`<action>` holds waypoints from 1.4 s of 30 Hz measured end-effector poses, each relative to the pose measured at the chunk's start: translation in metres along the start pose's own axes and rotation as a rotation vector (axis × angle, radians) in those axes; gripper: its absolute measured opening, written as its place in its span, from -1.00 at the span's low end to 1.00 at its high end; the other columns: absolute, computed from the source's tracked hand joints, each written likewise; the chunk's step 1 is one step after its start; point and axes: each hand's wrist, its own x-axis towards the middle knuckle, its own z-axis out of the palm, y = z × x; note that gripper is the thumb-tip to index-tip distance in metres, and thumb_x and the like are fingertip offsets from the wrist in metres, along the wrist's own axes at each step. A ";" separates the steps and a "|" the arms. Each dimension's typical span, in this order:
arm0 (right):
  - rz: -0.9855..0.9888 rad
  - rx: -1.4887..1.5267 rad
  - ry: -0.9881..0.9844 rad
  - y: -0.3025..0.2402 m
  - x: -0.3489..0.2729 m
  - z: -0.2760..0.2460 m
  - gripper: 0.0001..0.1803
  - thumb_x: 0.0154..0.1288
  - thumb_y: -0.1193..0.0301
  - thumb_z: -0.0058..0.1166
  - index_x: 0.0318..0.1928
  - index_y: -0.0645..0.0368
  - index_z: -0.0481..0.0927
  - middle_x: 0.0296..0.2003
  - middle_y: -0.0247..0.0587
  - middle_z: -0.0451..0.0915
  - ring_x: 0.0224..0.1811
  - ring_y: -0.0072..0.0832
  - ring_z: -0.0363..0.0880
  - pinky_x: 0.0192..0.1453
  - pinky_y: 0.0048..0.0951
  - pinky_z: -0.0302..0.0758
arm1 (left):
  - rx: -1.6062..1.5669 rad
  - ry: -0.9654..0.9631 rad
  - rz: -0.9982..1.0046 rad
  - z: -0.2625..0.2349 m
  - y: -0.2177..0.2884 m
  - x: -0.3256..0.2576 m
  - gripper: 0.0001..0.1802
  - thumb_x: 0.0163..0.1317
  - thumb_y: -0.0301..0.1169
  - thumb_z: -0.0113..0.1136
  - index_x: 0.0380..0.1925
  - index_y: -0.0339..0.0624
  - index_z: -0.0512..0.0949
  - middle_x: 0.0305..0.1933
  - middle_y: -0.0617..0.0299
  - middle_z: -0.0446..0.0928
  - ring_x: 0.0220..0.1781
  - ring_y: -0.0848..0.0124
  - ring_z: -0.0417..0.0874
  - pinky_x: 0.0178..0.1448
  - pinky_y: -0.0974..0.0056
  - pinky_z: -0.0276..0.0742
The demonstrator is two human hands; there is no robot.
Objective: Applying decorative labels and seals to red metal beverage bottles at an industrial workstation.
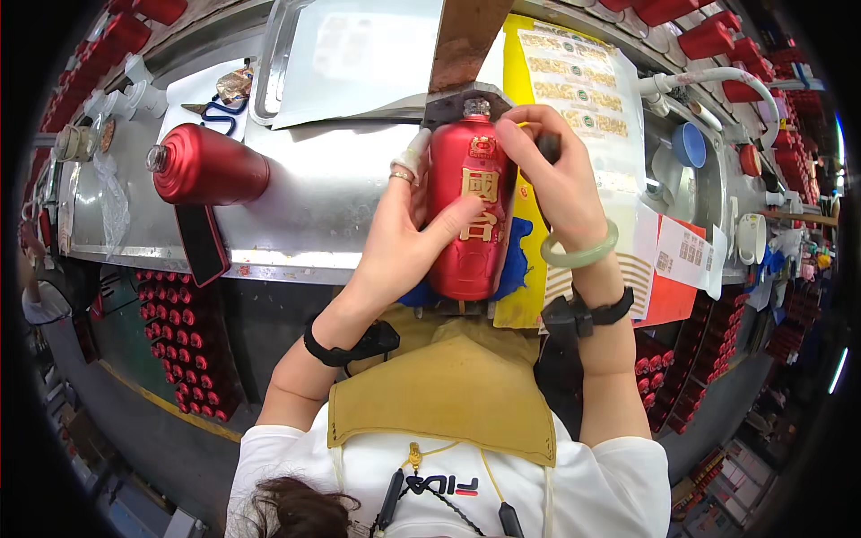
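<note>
A red bottle, laid on blue padding at the table edge, is gripped by the left hand while the right hand is closed over its neck; firm, even pressure is advised.

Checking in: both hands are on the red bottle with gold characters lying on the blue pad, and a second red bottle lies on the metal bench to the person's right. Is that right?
Not quite. In the head view the left hand and right hand do hold the red bottle with gold characters on the blue pad, but the second red bottle lies on the metal bench to the person's left.
</note>
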 end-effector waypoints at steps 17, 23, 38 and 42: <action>0.025 0.053 0.027 0.003 -0.011 0.004 -0.57 0.32 0.27 0.42 0.07 0.24 0.62 -0.42 -0.62 0.26 -0.38 -0.80 0.20 -0.30 -0.69 0.19 | -0.053 0.028 -0.081 -0.002 0.007 0.014 -0.13 0.41 -0.38 0.33 0.55 -0.34 0.04 0.50 -0.08 0.27 0.49 0.24 0.39 0.55 0.16 0.32; -0.040 -0.101 0.039 0.007 0.004 0.003 -0.62 0.25 0.25 0.46 -0.10 0.23 0.64 -0.45 -0.62 0.25 -0.41 -0.78 0.15 -0.36 -0.65 0.13 | -0.039 0.052 -0.088 0.001 0.009 0.015 -0.14 0.38 -0.42 0.35 0.53 -0.35 0.06 0.47 -0.07 0.31 0.45 0.26 0.45 0.49 0.17 0.41; 0.036 0.054 -0.025 0.002 0.009 -0.002 -0.69 0.33 0.26 0.40 -0.15 0.24 0.65 -0.46 -0.64 0.27 -0.40 -0.81 0.20 -0.33 -0.69 0.17 | -0.001 0.049 -0.099 0.000 0.010 0.016 -0.14 0.37 -0.40 0.36 0.52 -0.38 0.08 0.47 -0.10 0.31 0.49 0.22 0.40 0.52 0.14 0.38; 0.023 -0.029 -0.043 0.000 0.010 -0.003 -0.69 0.33 0.27 0.40 -0.14 0.25 0.64 -0.44 -0.62 0.31 -0.37 -0.80 0.24 -0.30 -0.69 0.22 | 0.005 0.049 -0.095 0.001 0.011 0.016 -0.14 0.37 -0.39 0.36 0.52 -0.38 0.09 0.47 -0.11 0.30 0.49 0.21 0.39 0.52 0.12 0.38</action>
